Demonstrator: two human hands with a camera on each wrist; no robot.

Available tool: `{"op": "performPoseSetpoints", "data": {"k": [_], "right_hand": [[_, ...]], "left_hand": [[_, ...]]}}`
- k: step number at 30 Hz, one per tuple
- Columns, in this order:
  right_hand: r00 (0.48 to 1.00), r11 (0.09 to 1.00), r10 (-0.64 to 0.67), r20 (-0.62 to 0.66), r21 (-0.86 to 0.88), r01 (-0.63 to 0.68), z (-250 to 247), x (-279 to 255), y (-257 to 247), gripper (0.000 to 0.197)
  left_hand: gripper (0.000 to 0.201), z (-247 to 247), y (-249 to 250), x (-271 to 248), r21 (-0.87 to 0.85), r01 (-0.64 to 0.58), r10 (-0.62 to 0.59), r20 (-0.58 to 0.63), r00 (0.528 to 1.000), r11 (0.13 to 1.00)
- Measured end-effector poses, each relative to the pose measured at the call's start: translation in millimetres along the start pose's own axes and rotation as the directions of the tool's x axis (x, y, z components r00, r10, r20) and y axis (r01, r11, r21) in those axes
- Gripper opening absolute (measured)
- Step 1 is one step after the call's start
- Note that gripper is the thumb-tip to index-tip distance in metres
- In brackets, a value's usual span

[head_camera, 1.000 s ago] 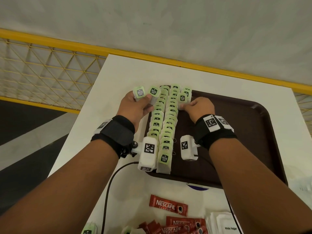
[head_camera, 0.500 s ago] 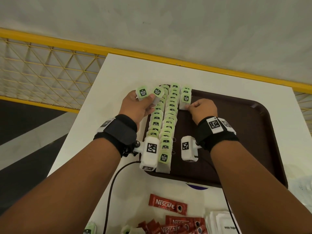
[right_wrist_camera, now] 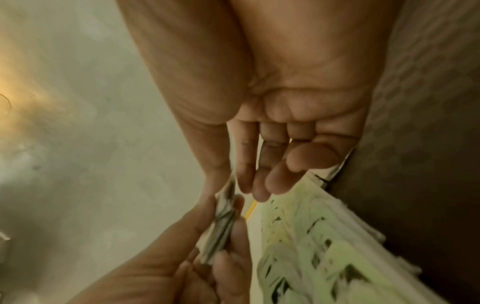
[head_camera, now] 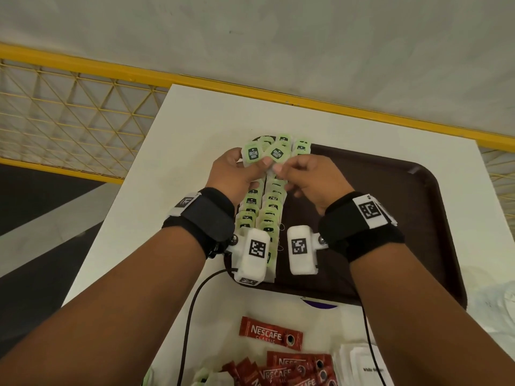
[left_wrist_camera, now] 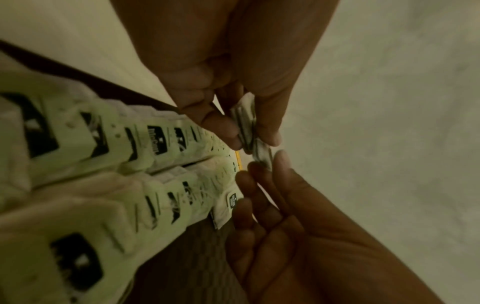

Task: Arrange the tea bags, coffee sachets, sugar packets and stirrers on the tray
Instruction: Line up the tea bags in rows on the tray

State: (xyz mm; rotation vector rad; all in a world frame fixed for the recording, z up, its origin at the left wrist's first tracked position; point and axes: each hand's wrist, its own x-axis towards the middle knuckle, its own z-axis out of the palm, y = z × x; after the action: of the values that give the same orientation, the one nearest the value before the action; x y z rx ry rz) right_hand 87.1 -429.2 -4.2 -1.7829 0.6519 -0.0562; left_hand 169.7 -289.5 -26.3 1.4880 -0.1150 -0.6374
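Two long rows of green-tagged tea bags (head_camera: pixel 263 215) lie along the left side of the brown tray (head_camera: pixel 390 218), with a short third row (head_camera: pixel 301 147) at the far end. My left hand (head_camera: pixel 252 160) is raised over the rows and holds two tea bags (head_camera: pixel 252 154) upright between thumb and fingers. My right hand (head_camera: pixel 282 167) meets it and pinches the nearer of these tea bags (head_camera: pixel 276 155) at its lower edge. In the left wrist view the held tea bags (left_wrist_camera: pixel 245 127) show edge-on, with the right hand's fingers (left_wrist_camera: pixel 254 170) under them.
Red Nescafe sachets (head_camera: pixel 270 332) lie loose on the white table (head_camera: pixel 178 151) in front of the tray, with a pile of them (head_camera: pixel 295 371) nearer me. White sugar packets (head_camera: pixel 365 363) sit to their right. A yellow railing (head_camera: pixel 83 71) runs behind the table.
My right hand let go of a tea bag at the third row and moved left to my left hand's tea bags. The left hand has shifted slightly right, still holding both.
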Motion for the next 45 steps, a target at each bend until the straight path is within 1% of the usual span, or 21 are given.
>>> {"op": "performPoseSetpoints", "data": {"k": [2,4,5,7,8,10,13,15,17,19,24,27,28,29,32,33,34,36,38,41,45], "right_hand": [[1.000,0.999,-0.001,-0.029,0.049,0.003,3.2,0.0,1.7,0.023],[0.999,0.992,0.032,-0.043,0.123,-0.027,1.6,1.9,5.0,0.014],[0.997,0.986,0.054,-0.049,0.162,-0.046,-1.0,3.0,6.8,0.012],[0.992,0.983,0.090,-0.085,0.167,-0.075,-8.1,7.0,12.1,0.013],[0.988,0.990,0.101,-0.112,0.110,-0.089,-11.7,9.4,15.5,0.013],[0.983,0.991,0.095,-0.156,-0.083,-0.109,-17.7,12.6,21.0,0.007],[0.985,0.942,0.044,-0.165,-0.322,-0.096,-23.3,19.8,27.5,0.005],[0.991,0.889,0.000,-0.133,-0.454,-0.061,-25.3,25.8,27.1,0.011],[0.995,0.853,-0.011,-0.103,-0.521,-0.044,-26.8,30.9,24.5,0.010],[0.995,0.841,-0.010,-0.099,-0.539,-0.045,-28.1,35.3,24.8,0.010],[0.976,0.872,0.059,-0.209,-0.465,-0.152,-31.1,35.5,30.5,0.026],[0.963,0.892,-0.003,-0.268,-0.436,-0.119,-31.9,20.9,23.0,0.025],[0.966,0.912,-0.011,-0.257,-0.398,-0.095,-30.0,13.6,18.7,0.022],[0.977,0.939,0.000,-0.212,-0.335,-0.073,-26.7,5.5,13.8,0.020],[0.999,0.995,0.045,0.020,-0.095,-0.043,-12.0,-16.7,2.6,0.020],[0.998,0.999,0.028,0.061,-0.048,-0.025,-8.3,-20.4,1.5,0.019],[0.998,1.000,0.006,0.068,-0.015,-0.005,-5.5,-22.1,2.2,0.015],[1.000,0.999,-0.003,0.027,0.038,0.001,-4.2,-21.5,6.5,0.009],[0.999,0.997,0.036,-0.020,0.067,-0.035,-7.4,-18.2,13.8,0.013],[0.988,0.992,0.127,-0.091,0.026,-0.126,-14.9,-11.1,25.7,0.021],[0.966,0.976,0.199,-0.163,-0.055,-0.210,-18.5,0.9,35.8,0.016]], "left_hand": [[0.027,2.1,0.1,-2.3,0.054,-0.018,0.016,0.047,0.999,0.998],[0.012,2.0,0.9,-4.2,0.081,-0.032,0.026,0.073,0.997,0.996],[0.009,1.3,2.2,-5.2,0.078,-0.035,0.029,0.076,0.997,0.996],[0.028,-0.8,4.1,-5.7,0.041,-0.029,0.026,0.058,0.998,0.999],[0.033,-2.2,5.6,-5.8,0.017,-0.017,0.016,0.047,0.999,1.000],[0.031,-4.4,8.1,-6.3,-0.013,0.015,-0.015,0.029,0.999,1.000],[0.024,-6.5,10.3,-7.2,-0.058,0.075,-0.073,0.030,0.997,0.996],[0.021,-8.4,10.2,-7.4,-0.067,0.093,-0.091,0.031,0.995,0.993],[0.016,-10.4,9.4,-8.6,-0.050,0.094,-0.093,0.019,0.995,0.994],[0.014,-12.0,7.3,-8.7,-0.024,0.088,-0.088,0.010,0.996,0.996],[0.021,-10.9,9.2,-12.8,0.049,0.065,-0.066,0.019,0.998,0.997],[0.020,-10.5,9.1,-13.1,0.104,0.023,-0.026,0.028,0.999,0.994],[0.017,-9.7,8.4,-13.1,0.130,0.004,-0.009,0.036,0.999,0.991],[0.015,-8.1,7.7,-13.5,0.152,-0.014,0.008,0.042,0.999,0.988],[0.009,0.5,6.3,-15.3,0.179,-0.041,0.035,0.037,0.999,0.983],[0.009,3.6,5.8,-15.6,0.186,-0.045,0.038,0.038,0.999,0.981],[0.008,6.3,5.5,-16.2,0.192,-0.048,0.041,0.041,0.998,0.980],[0.009,9.6,4.8,-17.7,0.204,-0.053,0.043,0.051,0.998,0.977],[0.012,10.4,3.8,-18.9,0.234,-0.062,0.048,0.064,0.997,0.970],[0.016,7.7,2.7,-20.9,0.243,-0.052,0.042,0.047,0.998,0.969],[0.014,-1.4,2.9,-24.4,0.207,-0.022,0.021,0.006,1.000,0.978]]}}
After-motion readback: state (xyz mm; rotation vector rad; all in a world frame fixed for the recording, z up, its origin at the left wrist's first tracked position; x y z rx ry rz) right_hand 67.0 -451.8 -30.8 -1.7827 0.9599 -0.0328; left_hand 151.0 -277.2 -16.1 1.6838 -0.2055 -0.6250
